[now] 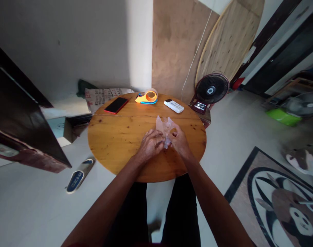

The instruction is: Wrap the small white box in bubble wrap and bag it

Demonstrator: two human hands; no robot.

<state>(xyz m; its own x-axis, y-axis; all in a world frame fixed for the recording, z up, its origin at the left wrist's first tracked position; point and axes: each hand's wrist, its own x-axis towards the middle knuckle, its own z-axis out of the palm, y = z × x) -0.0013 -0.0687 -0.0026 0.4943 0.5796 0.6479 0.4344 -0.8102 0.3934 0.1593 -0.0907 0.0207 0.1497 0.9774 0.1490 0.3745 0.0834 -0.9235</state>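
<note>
A thin, whitish see-through plastic bag (161, 126), crumpled, is between my two hands over the round wooden table (115, 144). Its two pointed ends stick up beyond my fingers, and a bunched part hangs below them. My left hand (151, 143) is closed on the bag's left side, with curled fingers. From the right, my right hand (179, 140) pinches the bag between thumb and fingers. Whether anything lies inside the bag I cannot tell.
Along the table's far side lie a red-edged phone (116, 105), an orange tape dispenser (148, 97) and a white remote control (173, 106). A black fan (211, 88) stands behind at the right. A dark cabinet (22, 113) is at the left, a panda rug (282, 202) at the right.
</note>
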